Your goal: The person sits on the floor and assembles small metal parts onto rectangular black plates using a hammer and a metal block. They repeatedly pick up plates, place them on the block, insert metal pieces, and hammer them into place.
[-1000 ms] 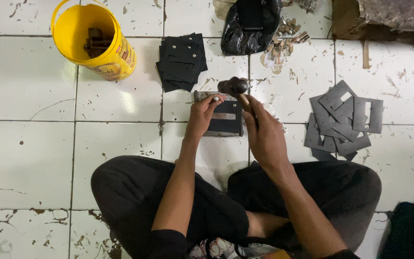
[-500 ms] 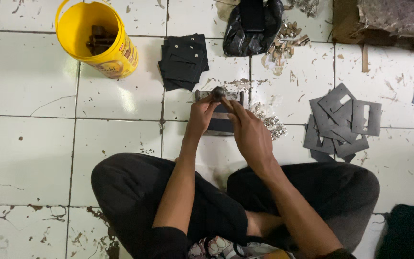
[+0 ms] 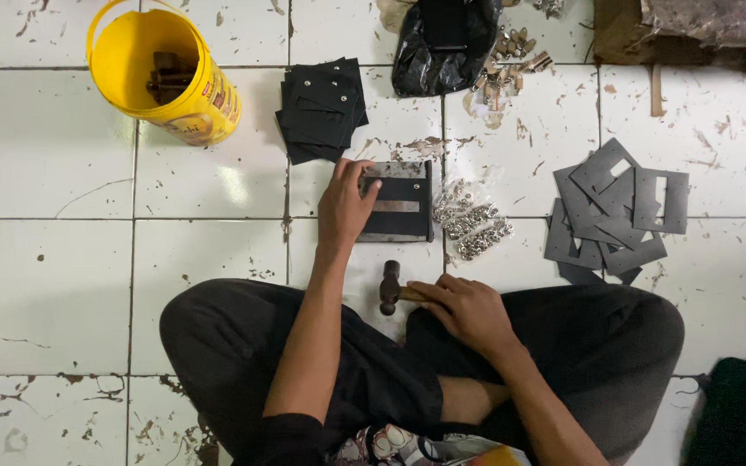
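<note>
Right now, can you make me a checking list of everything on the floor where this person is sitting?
Surface: white tiled floor, stained and chipped.
Job's things: dark metal block with a black plate on it; hammer; pile of small silver rivets.
Clutter: stack of black plates; grey slotted plates; yellow bucket with dark parts inside; black bag.
Grippers: left hand rests on the block; right hand holds the hammer low.
Cables: nothing seen.
Surroundings: dark green mat at the right.

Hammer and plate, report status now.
Left hand flat on dark plate. Right hand grips hammer, lowered near lap. Loose rivets beside plate, nothing blocking.
</note>
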